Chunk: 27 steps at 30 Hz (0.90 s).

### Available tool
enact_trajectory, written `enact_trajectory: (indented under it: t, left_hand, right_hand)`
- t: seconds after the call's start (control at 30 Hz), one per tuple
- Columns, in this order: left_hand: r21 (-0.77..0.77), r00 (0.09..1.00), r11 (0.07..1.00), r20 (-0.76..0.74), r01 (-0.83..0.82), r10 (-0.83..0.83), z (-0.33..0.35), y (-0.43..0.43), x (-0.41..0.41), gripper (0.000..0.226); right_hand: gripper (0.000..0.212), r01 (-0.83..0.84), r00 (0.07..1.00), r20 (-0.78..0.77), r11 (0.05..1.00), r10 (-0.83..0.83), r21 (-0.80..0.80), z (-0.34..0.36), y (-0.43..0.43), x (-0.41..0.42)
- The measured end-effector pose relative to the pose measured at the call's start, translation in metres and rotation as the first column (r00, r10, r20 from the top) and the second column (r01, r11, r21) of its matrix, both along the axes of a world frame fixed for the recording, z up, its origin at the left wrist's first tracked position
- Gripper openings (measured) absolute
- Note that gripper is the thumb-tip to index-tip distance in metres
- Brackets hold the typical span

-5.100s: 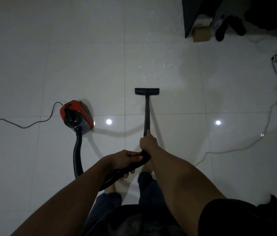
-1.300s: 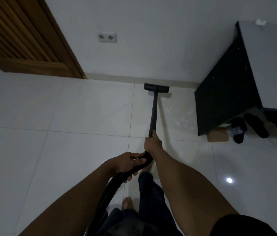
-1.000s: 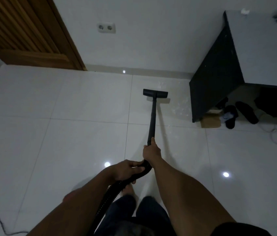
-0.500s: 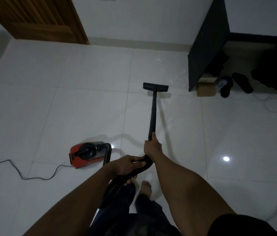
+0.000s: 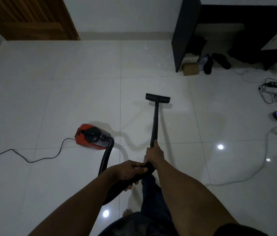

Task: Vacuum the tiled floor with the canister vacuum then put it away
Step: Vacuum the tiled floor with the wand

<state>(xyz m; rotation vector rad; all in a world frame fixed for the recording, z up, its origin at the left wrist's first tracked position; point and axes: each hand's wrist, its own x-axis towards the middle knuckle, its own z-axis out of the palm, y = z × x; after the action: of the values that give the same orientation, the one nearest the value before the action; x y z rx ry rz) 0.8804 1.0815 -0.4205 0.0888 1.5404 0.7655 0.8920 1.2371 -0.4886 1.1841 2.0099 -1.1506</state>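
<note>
Canister vacuum in use, tiled floor (image 5: 83, 99).
Right hand (image 5: 154, 155) wraps the wand (image 5: 155, 123) to steer the nozzle (image 5: 157, 97), flat on the tile ahead; left hand (image 5: 127, 171) grips the hose (image 5: 106, 159) handle, likely for support. Red canister (image 5: 91, 134) sits left, cord (image 5: 32, 155) trailing clear.

Glossy white tile floor (image 5: 66, 99), glare spots (image 5: 220, 147). Wood door (image 5: 29, 17) far left, white wall (image 5: 125, 14), black desk (image 5: 182, 34) right, loose cables (image 5: 270, 92) nearby.
</note>
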Motion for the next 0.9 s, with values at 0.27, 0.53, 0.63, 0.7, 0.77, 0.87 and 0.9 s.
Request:
enact_trajectory:
  t: [0.27, 0.53, 0.63, 0.7, 0.77, 0.87, 0.9]
  left_hand:
    - [-0.007, 0.988, 0.988, 0.007, 0.154, -0.154, 0.013, -0.060, 0.123, 0.053]
    - [-0.027, 0.976, 0.976, 0.013, 0.216, -0.216, 0.008, -0.080, 0.183, 0.053]
    - [-0.026, 0.975, 0.975, 0.015, 0.222, -0.222, 0.004, -0.081, 0.191, 0.054]
    - [-0.027, 0.974, 0.973, 0.014, 0.228, -0.228, 0.000, -0.078, 0.193, 0.055]
    - [-0.029, 0.974, 0.973, 0.003, 0.228, -0.228, -0.001, -0.075, 0.193, 0.055]
    - [-0.024, 0.974, 0.974, -0.003, 0.225, -0.226, 0.000, -0.066, 0.191, 0.051]
    - [-0.018, 0.976, 0.976, 0.003, 0.216, -0.216, 0.000, -0.063, 0.190, 0.048]
  right_hand:
    - [0.062, 0.096, 0.995, -0.008, 0.994, -0.096, -0.045, 0.008, -0.066, 0.147]
    - [0.062, 0.140, 0.989, 0.063, 0.986, -0.135, -0.087, 0.003, -0.088, 0.217]
    - [0.072, 0.088, 0.985, 0.154, 0.995, -0.080, -0.051, -0.003, -0.089, 0.224]
    - [0.073, 0.060, 0.987, 0.154, 0.996, -0.050, -0.060, -0.005, -0.088, 0.226]
    - [0.074, 0.076, 0.986, 0.154, 0.994, -0.063, -0.078, -0.003, -0.084, 0.224]
    - [0.074, 0.081, 0.984, 0.162, 0.994, -0.068, -0.071, -0.001, -0.076, 0.220]
    - [0.074, 0.074, 0.985, 0.164, 0.995, -0.061, -0.070, -0.001, -0.072, 0.217]
